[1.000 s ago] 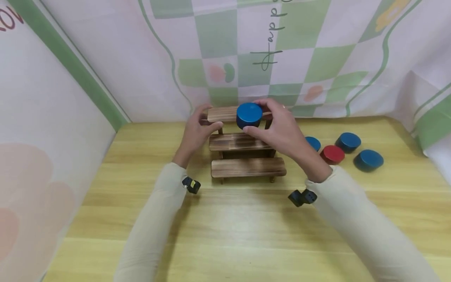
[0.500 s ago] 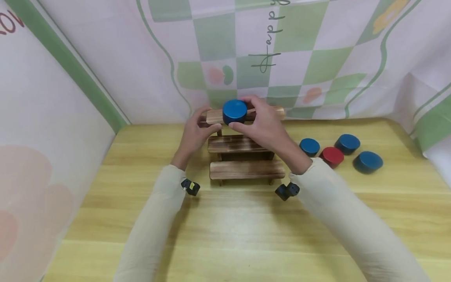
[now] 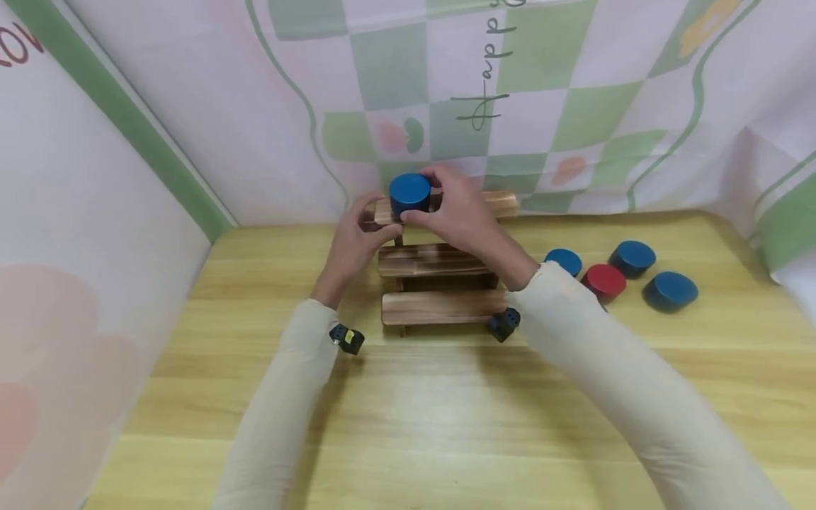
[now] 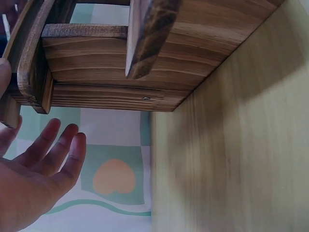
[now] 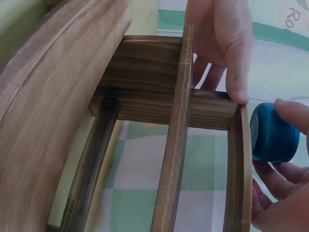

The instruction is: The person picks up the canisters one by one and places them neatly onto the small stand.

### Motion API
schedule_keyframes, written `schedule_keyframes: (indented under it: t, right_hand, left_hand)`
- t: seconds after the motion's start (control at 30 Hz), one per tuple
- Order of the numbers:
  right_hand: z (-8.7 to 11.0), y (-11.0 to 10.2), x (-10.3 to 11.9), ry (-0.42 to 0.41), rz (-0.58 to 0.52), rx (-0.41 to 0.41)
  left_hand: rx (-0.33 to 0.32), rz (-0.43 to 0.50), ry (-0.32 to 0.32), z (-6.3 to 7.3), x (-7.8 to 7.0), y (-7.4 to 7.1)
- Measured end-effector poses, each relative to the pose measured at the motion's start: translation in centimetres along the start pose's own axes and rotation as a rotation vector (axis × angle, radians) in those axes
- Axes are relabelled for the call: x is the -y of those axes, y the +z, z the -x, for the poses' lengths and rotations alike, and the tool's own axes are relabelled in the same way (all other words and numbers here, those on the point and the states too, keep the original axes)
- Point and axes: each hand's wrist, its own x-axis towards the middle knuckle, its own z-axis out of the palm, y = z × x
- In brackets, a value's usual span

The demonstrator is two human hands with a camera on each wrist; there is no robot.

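Head view: the counter [image 3: 408, 425] spreads in front of the wooden rack [image 3: 440, 308], whose planks run lengthwise left to right, the top plank [image 3: 500, 204] near the curtain [image 3: 525, 120]. The right hand [image 3: 462, 212] has its grip clamped on a blue round block [image 3: 409, 196] at that plank's left end, flat face up, axis upright; whether it touches wood I cannot tell. The left hand [image 3: 355, 241] pinches the plank's end.
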Motion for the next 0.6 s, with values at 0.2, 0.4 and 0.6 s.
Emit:
schedule_keyframes:
  t: [0.2, 0.4, 0.6]
  right_hand:
    - [-0.46, 0.25, 0.24, 0.014, 0.018, 0.006]
    - [-0.76, 0.42, 0.11, 0.019, 0.034, 0.012]
    - [-0.95, 0.57, -0.12, 0.016, 0.037, 0.007]
  left_hand:
    - [0.011, 0.019, 0.019, -0.21, 0.15, 0.07]
    - [0.015, 0.023, 0.029, -0.20, 0.14, 0.31]
    - [0.010, 0.014, 0.021, -0.20, 0.13, 0.35]
